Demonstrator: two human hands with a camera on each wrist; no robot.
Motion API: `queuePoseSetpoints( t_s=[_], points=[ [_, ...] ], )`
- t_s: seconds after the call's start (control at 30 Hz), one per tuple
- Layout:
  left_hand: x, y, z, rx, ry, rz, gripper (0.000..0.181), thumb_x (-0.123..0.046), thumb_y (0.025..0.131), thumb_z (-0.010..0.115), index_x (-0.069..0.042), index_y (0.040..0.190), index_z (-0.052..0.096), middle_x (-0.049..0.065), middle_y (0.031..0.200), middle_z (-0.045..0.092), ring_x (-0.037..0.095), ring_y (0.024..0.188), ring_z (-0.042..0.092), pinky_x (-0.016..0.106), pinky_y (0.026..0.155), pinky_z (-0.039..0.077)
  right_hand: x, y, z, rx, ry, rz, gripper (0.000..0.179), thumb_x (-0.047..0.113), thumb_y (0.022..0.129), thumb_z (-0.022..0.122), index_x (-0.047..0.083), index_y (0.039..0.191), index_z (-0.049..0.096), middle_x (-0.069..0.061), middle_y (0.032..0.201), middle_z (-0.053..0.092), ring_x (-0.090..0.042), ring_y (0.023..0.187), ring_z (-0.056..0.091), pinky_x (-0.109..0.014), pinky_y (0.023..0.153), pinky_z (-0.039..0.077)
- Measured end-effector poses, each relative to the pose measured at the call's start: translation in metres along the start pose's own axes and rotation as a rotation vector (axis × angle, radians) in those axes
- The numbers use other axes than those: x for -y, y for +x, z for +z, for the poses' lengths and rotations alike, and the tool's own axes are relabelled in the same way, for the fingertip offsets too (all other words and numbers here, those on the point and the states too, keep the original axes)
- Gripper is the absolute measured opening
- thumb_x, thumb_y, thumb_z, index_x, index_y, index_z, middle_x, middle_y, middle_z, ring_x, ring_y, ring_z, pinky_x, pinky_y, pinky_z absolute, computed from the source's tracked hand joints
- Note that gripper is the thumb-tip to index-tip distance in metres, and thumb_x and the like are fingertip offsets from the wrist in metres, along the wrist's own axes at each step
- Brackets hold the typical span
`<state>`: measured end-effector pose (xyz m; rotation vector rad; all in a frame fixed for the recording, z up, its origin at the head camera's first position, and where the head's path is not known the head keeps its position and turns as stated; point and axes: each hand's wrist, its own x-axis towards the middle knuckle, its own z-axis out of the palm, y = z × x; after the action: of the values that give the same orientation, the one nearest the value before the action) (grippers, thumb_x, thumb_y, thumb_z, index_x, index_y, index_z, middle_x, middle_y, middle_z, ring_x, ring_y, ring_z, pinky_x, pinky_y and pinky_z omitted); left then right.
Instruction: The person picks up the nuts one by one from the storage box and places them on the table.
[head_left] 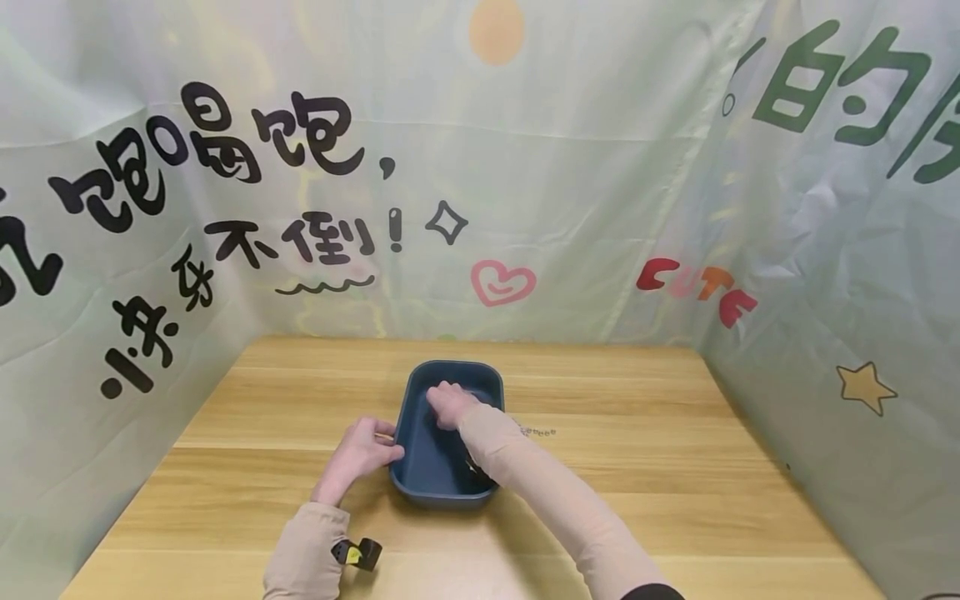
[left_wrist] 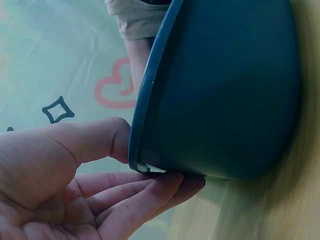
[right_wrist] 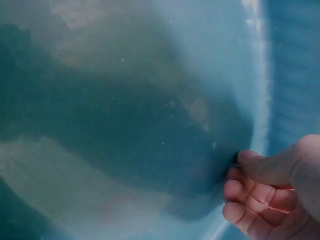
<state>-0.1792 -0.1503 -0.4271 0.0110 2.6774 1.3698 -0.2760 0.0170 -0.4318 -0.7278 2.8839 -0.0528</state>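
A dark blue rectangular basin (head_left: 431,475) with rounded corners stands on the wooden table. My left hand (head_left: 363,450) grips its left rim. In the left wrist view the thumb presses on the rim (left_wrist: 142,112) from above while the fingers (left_wrist: 165,192) lie against the outer wall. My right hand (head_left: 452,406) reaches down inside the basin. In the right wrist view its fingers are curled, with thumb and forefinger together close over the basin's floor (right_wrist: 125,125). A small dark bit (right_wrist: 236,159) shows at the thumb tip; its kind I cannot tell.
The wooden table (head_left: 637,467) extends around the basin. A row of small dark marks (head_left: 540,432) lies right of it. Printed cloth (head_left: 585,192) hangs behind and on both sides. A small black camera (head_left: 358,553) is strapped to the left wrist.
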Motion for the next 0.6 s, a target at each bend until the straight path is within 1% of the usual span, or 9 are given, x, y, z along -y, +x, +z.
queuePoseSetpoints(
  t_s=[0.07,0.1,0.23,0.3,0.37,0.47,0.53,0.6],
  points=[
    [-0.0003,-0.0005,-0.0001,-0.002,-0.001,0.001,0.040,-0.006,0.080,0.073,0.014,0.115,0.067,0.028,0.106,0.074,0.034,0.099,0.074,0.044,0.084,0.062,0.0018,0.0007,-0.0015,0.007,-0.024,-0.006,0.011,0.007,0.087,0.074,0.013,0.091,0.066,-0.007,0.097,0.065,-0.020,0.079,0.056,-0.031,0.068,0.048],
    [-0.0004,-0.0007,-0.0001,-0.003,-0.001,-0.001,0.040,-0.006,0.080,0.073,0.014,0.115,0.066,0.028,0.105,0.074,0.034,0.099,0.074,0.044,0.083,0.062,0.0026,0.0011,-0.0023,0.006,-0.028,-0.012,0.010,0.007,0.087,0.074,0.013,0.093,0.067,-0.007,0.097,0.066,-0.020,0.079,0.057,-0.031,0.068,0.049],
    [-0.0004,-0.0012,0.0002,-0.008,0.003,0.005,0.041,-0.006,0.079,0.072,0.014,0.114,0.067,0.027,0.104,0.074,0.034,0.098,0.074,0.043,0.083,0.062,0.0047,0.0023,-0.0030,-0.027,-0.062,-0.038,0.011,0.008,0.088,0.073,0.012,0.098,0.070,-0.007,0.098,0.069,-0.022,0.083,0.063,-0.032,0.073,0.054],
    [-0.0001,-0.0011,0.0006,-0.010,0.002,0.007,0.041,-0.006,0.078,0.072,0.014,0.114,0.067,0.027,0.103,0.074,0.033,0.097,0.074,0.042,0.083,0.062,0.0051,0.0018,-0.0031,-0.036,-0.065,-0.036,0.015,0.011,0.086,0.075,0.012,0.101,0.070,-0.008,0.101,0.070,-0.024,0.089,0.066,-0.034,0.078,0.057],
    [0.0004,-0.0008,0.0010,-0.009,0.001,0.010,0.041,-0.006,0.078,0.072,0.014,0.113,0.067,0.027,0.102,0.075,0.033,0.096,0.074,0.042,0.082,0.062,0.0047,0.0020,-0.0029,-0.032,-0.065,-0.022,0.024,0.013,0.083,0.079,0.012,0.105,0.069,-0.009,0.109,0.070,-0.026,0.097,0.066,-0.036,0.085,0.058],
    [0.0003,-0.0002,0.0011,-0.008,0.001,0.004,0.042,-0.007,0.078,0.072,0.014,0.114,0.067,0.027,0.103,0.074,0.033,0.097,0.074,0.043,0.083,0.062,0.0030,0.0028,-0.0039,-0.003,-0.010,0.019,0.033,0.017,0.079,0.084,0.012,0.108,0.068,-0.010,0.112,0.068,-0.025,0.099,0.064,-0.038,0.086,0.057],
    [0.0004,0.0000,0.0008,-0.007,0.007,0.004,0.042,-0.007,0.078,0.072,0.014,0.115,0.067,0.027,0.105,0.074,0.034,0.098,0.074,0.043,0.083,0.062,0.0011,0.0035,-0.0046,0.014,0.028,0.039,0.032,0.018,0.079,0.084,0.012,0.106,0.068,-0.009,0.108,0.066,-0.024,0.095,0.063,-0.037,0.084,0.057],
    [0.0001,-0.0001,0.0005,-0.008,0.011,0.006,0.042,-0.007,0.078,0.072,0.014,0.115,0.067,0.027,0.106,0.074,0.034,0.099,0.073,0.043,0.084,0.062,-0.0011,0.0039,-0.0056,0.017,0.073,0.048,0.026,0.018,0.080,0.083,0.012,0.100,0.069,-0.007,0.102,0.066,-0.021,0.088,0.061,-0.034,0.078,0.056]
  ],
)
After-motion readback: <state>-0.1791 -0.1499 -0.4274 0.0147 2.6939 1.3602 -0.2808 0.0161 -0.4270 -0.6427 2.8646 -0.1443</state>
